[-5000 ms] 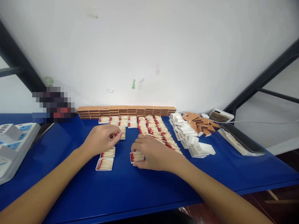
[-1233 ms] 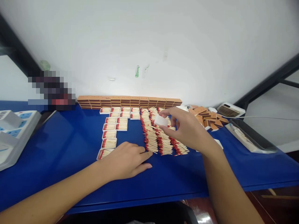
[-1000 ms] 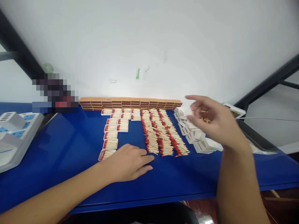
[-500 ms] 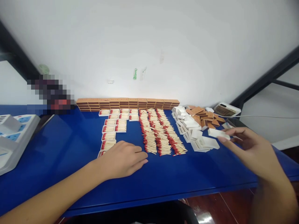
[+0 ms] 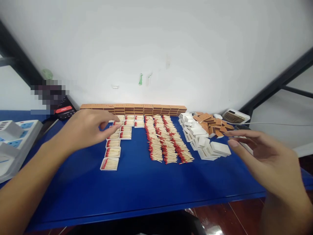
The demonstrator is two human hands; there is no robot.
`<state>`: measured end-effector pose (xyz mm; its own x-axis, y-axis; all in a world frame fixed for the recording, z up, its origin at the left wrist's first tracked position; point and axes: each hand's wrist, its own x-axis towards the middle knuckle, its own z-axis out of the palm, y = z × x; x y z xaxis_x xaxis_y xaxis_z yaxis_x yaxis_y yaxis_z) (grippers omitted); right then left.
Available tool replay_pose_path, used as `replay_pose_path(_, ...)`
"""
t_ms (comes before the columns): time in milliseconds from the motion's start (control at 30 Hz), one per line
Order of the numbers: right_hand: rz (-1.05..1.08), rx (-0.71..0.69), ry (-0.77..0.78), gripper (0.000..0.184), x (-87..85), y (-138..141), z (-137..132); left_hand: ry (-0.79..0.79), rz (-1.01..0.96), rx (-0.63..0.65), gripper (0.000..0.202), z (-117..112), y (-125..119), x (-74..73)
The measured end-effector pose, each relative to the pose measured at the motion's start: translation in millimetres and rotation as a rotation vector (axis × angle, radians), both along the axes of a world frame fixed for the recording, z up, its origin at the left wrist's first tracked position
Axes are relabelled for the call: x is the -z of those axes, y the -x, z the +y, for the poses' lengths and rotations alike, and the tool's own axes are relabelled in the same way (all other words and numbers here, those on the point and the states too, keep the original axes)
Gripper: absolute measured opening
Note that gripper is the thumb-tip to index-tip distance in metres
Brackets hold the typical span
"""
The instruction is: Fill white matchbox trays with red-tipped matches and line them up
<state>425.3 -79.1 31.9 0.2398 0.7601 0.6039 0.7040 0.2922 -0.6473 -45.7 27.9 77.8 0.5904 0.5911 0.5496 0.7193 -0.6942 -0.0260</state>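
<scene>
My left hand (image 5: 90,129) is over the left columns of white matchbox trays (image 5: 109,164) filled with red-headed matches. Its thumb and index finger are apart, with the tips at either side of one filled tray's end; whether they touch it, I cannot tell. My right hand (image 5: 267,158) has its fingers apart beside the pile of empty white trays (image 5: 220,148) and the brown matchbox sleeves (image 5: 217,124). A pale object shows between its fingers, too covered to name. Three long rows of loose matches (image 5: 168,140) lie between the hands.
A long stack of brown matchboxes (image 5: 134,108) stands against the white wall. A power strip (image 5: 24,133) with plugs is at the left edge. A black keypad device (image 5: 66,109) sits behind my left hand. A white device (image 5: 236,116) with a cable (image 5: 276,122) is at the back right.
My left hand has moved up and left from the table's front to the filled trays. The white tray is no longer between my right thumb and fingertips, which are now apart.
</scene>
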Motion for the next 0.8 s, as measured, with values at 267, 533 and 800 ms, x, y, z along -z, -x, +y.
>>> replay_pose_path(267, -0.349, -0.535, -0.028, 0.013, -60.9, 104, 45, 0.249, 0.004, -0.019, 0.038, 24, 14, 26.0)
replay_pose_path(533, -0.591, -0.6, 0.424, 0.014, -31.6, 163, 161, 0.265, -0.026, -0.038, 0.04, 20, 18, 59.3)
replay_pose_path(800, -0.683, -0.683, 0.446, 0.011, -0.3, 193, 222, 0.196, 0.061, -0.018, 0.035, 17, 15, 65.5)
